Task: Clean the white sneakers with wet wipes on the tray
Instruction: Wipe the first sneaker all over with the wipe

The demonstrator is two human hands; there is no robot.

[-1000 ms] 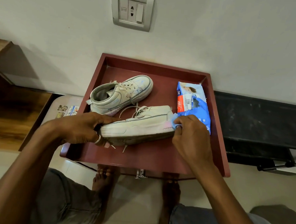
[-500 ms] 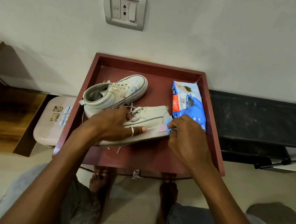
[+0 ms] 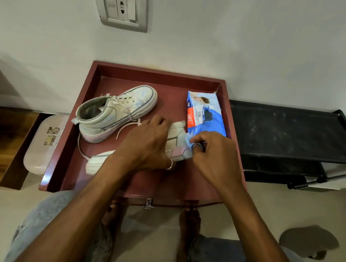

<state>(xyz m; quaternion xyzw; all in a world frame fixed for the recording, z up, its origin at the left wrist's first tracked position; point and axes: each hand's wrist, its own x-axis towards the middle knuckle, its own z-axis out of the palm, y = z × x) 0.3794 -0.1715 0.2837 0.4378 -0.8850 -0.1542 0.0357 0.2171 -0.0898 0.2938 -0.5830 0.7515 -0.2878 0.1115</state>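
Observation:
Two white sneakers lie on a dark red tray (image 3: 159,76). The far sneaker (image 3: 117,113) rests on its sole at the tray's left. The near sneaker (image 3: 177,139) lies across the middle, mostly covered by my left hand (image 3: 147,143), which grips its upper from above; its toe (image 3: 96,164) sticks out at the left. My right hand (image 3: 213,153) pinches a pale blue wet wipe (image 3: 189,140) against the sneaker's heel, next to a pink patch. A blue pack of wet wipes (image 3: 206,114) lies at the tray's right.
The tray stands against a white wall with a switch plate (image 3: 121,7). A black rack (image 3: 288,135) sits to the right, a pale pink stool (image 3: 43,144) and wooden furniture to the left. My bare feet and knees are below the tray's front edge.
My left hand has moved from the sneaker's toe end along to its middle and heel side, covering most of it. The right hand keeps the wipe on the heel.

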